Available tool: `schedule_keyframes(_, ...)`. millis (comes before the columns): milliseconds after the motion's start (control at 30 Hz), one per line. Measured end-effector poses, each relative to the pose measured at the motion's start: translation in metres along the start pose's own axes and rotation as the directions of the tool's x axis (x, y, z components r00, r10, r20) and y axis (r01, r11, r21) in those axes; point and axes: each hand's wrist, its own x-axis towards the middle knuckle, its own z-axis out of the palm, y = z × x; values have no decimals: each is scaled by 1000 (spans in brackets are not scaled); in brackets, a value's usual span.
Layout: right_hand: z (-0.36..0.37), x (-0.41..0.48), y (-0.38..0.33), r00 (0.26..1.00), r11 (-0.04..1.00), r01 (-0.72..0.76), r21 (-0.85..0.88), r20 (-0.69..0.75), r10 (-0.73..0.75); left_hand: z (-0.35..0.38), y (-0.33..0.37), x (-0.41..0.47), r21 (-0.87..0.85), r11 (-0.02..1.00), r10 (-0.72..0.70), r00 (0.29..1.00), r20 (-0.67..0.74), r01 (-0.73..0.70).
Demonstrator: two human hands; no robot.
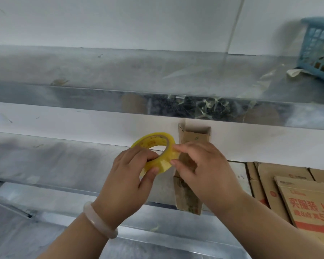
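A yellowish roll of clear packing tape [153, 141] is held up in front of the metal shelf. My left hand [127, 180] grips the roll, fingers through its core and thumb on the outer face; a pale bangle circles that wrist. My right hand [204, 169] pinches at the roll's right edge with fingertips and thumb. Behind my right hand a small open cardboard box [193, 139] lies on the lower shelf, its far flaps raised, its middle hidden by the hand.
A stack of flattened printed cartons [292, 193] lies at the right on the lower metal shelf [54, 161]. On the upper shelf [120, 71] stands a blue plastic basket [320, 51] at far right, with scraps of tape [209, 105] stuck along the shelf's front edge.
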Motion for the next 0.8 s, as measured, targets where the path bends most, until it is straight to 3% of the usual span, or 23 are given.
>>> schedule_keyframes(167,-13,4,-7,997,999,-41,31,63,39,-8,7,-1,74,997,35,999,-14,-33)
schedule_keyframes(300,-21,5,-12,973,969,-182,165,170,154,-14,15,3,118,991,62,998,1,-62)
schedule_keyframes(500,-30,-7,-24,925,839,-370,398,243,292,-24,17,10,173,982,-94,991,98,76)
schedule_keyframes(633,-33,-5,-30,868,666,-496,557,324,376,-33,18,15,188,973,-151,986,76,135)
schedule_keyframes(733,-40,3,-32,801,434,-580,689,387,456,-38,24,18,185,976,-128,989,77,112)
schedule_keyframes(800,-43,7,-34,789,415,-598,686,409,459,-41,26,19,189,977,-111,992,65,97)
